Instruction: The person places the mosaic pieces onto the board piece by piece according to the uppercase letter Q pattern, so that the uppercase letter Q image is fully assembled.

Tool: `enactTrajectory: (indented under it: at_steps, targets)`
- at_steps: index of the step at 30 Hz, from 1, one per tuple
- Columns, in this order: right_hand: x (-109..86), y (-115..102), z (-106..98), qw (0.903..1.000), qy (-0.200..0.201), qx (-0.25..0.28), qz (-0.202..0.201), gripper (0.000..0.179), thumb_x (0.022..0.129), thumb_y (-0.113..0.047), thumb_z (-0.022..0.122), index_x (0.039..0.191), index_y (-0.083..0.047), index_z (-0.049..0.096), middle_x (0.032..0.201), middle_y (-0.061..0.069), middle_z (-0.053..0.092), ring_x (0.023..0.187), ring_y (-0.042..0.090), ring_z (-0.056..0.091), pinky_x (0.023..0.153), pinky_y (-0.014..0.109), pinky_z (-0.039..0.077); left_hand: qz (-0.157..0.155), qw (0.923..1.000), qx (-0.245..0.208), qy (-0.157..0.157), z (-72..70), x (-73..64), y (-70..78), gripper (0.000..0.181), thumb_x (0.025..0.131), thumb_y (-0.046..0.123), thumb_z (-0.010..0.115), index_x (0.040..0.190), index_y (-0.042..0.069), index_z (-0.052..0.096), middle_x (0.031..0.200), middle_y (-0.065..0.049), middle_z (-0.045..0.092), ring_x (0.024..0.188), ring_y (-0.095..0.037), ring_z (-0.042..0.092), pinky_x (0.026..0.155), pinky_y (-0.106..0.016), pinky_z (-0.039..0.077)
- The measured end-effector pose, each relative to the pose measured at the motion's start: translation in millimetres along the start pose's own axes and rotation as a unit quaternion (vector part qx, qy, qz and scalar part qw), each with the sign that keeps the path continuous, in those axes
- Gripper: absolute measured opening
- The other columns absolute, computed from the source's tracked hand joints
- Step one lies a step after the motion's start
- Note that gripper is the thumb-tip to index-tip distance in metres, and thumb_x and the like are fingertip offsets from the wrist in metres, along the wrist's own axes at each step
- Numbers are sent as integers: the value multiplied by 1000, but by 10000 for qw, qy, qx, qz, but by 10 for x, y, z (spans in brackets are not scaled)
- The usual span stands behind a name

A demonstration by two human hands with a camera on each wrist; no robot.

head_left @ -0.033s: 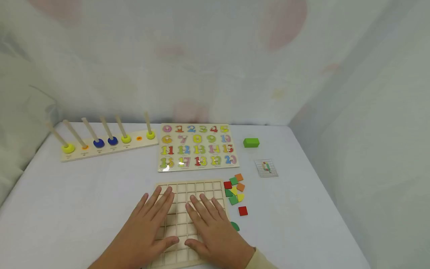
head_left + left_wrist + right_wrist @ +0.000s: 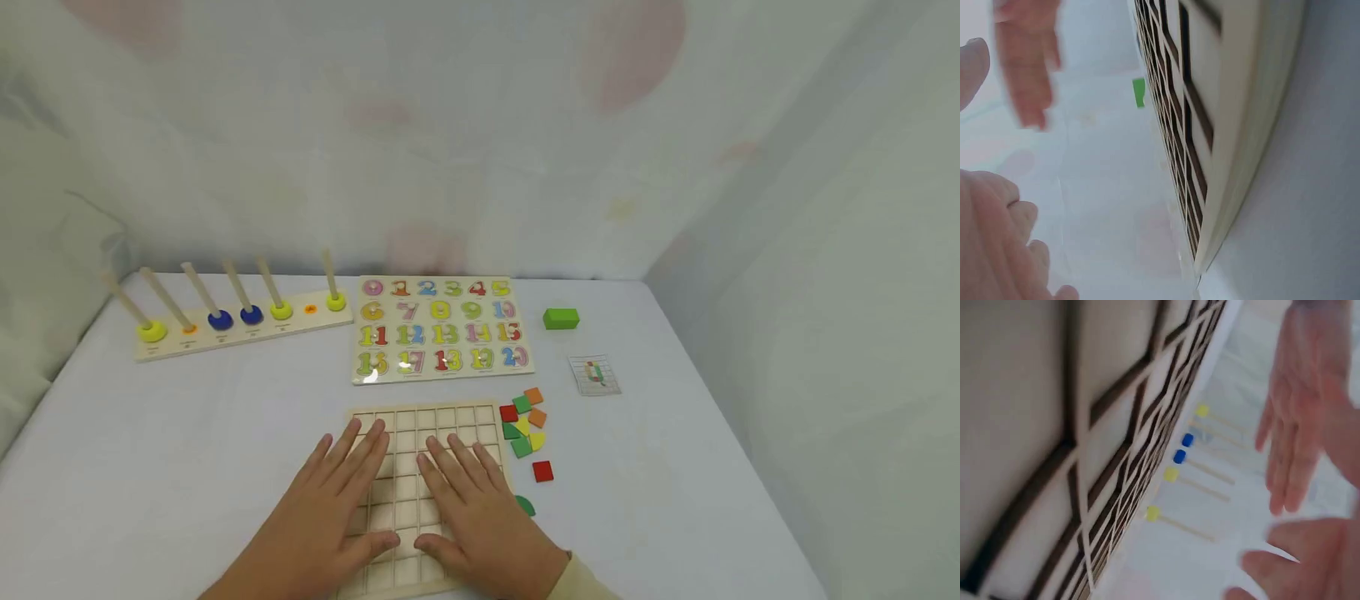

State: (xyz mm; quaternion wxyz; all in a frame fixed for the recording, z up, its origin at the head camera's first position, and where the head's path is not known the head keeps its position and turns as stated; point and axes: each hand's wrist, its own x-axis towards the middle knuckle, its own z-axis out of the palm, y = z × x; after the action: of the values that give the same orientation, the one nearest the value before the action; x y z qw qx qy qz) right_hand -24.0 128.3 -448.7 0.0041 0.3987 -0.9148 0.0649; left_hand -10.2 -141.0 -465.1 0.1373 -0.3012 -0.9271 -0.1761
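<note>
A wooden grid board [image 2: 406, 487] with square compartments lies at the front of the table. Over its left part is my left hand [image 2: 322, 508], palm down with fingers straight. My right hand [image 2: 483, 525] is held the same way over the right part. In the left wrist view, a gap shows between the left hand [image 2: 991, 244] and the board [image 2: 1235, 125]. Likewise, the right wrist view shows the right hand [image 2: 1316, 556] apart from the grid. Neither hand holds anything. Beside the board's right edge lie small flat pieces: red squares [image 2: 543, 472], orange squares [image 2: 537, 418], green pieces [image 2: 521, 447] and yellow pieces [image 2: 537, 441].
A number puzzle board [image 2: 444, 383] lies behind the grid. At the back left stands a peg stand [image 2: 247, 332] with yellow and blue beads. A green block [image 2: 561, 319] and a small pattern card [image 2: 595, 375] are on the right. White cloth [image 2: 480, 167] hangs around the table.
</note>
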Motion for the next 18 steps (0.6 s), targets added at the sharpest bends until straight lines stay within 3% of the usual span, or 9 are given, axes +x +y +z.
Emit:
enactTrajectory:
  at_steps: [6, 9, 13, 15, 18]
  targets:
    - [-48, 111, -78, 9987, 187, 415, 246, 86, 109, -56, 52, 172, -9, 17, 178, 6, 14, 163, 29, 12, 127, 56, 20, -135, 9999, 76, -76, -50, 16, -74, 110, 96, 62, 71, 172, 5, 15, 176, -13, 22, 164, -30, 5, 129, -37, -6]
    - [-169, 259, -148, 9955, 332, 723, 519, 86, 108, -50, 59, 171, -7, 20, 177, 10, 19, 163, 30, 14, 127, 56, 20, -462, 9987, 90, -170, -95, 15, -135, 106, 98, 62, 69, 171, 5, 18, 176, -13, 23, 164, -30, 7, 129, -36, -6]
    - [-360, 580, -249, 9893, 517, 886, 1033, 81, 108, -42, 63, 169, -3, 27, 176, 13, 22, 162, 31, 18, 127, 57, 20, -986, 9930, -101, -637, -134, 19, -196, 100, 101, 65, 62, 169, 2, 24, 175, -15, 24, 163, -35, 12, 128, -34, -10]
    - [-399, 750, -310, 9862, 575, 784, 1339, 76, 108, -38, 66, 166, -2, 34, 174, 13, 28, 160, 32, 24, 125, 58, 25, -1238, 9878, -245, -916, -143, 13, -212, 100, 102, 68, 57, 168, 0, 26, 175, -15, 23, 162, -38, 15, 129, -39, -7]
    - [-350, 965, -368, 9823, 584, 520, 1701, 62, 103, -30, 75, 157, -5, 54, 158, 10, 54, 146, 29, 50, 116, 52, 43, -1500, 9811, -412, -1149, -137, -23, -226, 101, 102, 71, 54, 167, -2, 30, 175, -17, 23, 160, -42, 19, 130, -54, 7]
